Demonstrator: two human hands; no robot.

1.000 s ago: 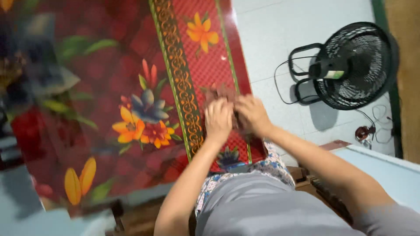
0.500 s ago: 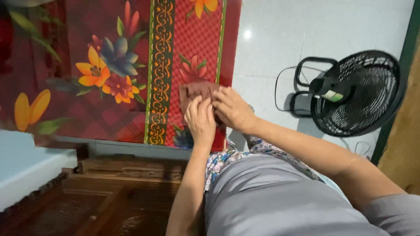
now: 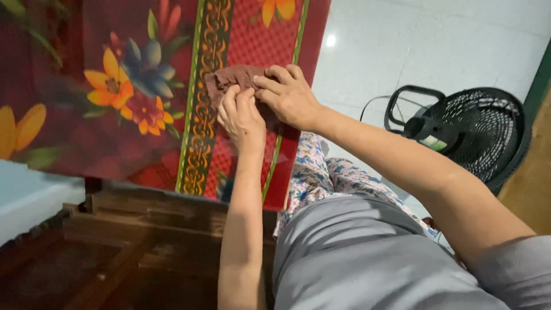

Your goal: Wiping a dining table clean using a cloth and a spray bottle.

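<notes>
Seen from the head camera, both hands have travelled up the frame since half a second ago, and the brown cloth (image 3: 229, 80) has come with them: it lay low on the red strip near the mat's bottom edge and now sits higher, across the gold patterned band of the red flowered mat (image 3: 115, 86). The black floor fan (image 3: 479, 135) has slid lower and further right in the picture, and more of the dark wooden furniture (image 3: 132, 241) shows along the bottom. The left hand (image 3: 240, 115) reaches straight up from a long forearm, back of the hand towards the camera, fingers curled and bunched down onto the cloth's near edge, gripping it. The right hand (image 3: 287, 95) comes in at a slant from the lower right, wrist bent, its fingers spread over the cloth's right side and pinching it beside the left hand; the two hands touch. The cloth is crumpled, pressed flat against the mat, its upper left part free of the fingers. Below the arms lie a grey shirt (image 3: 356, 258) and flower-printed trousers (image 3: 321, 172), over the pale tiled floor (image 3: 413, 46).
</notes>
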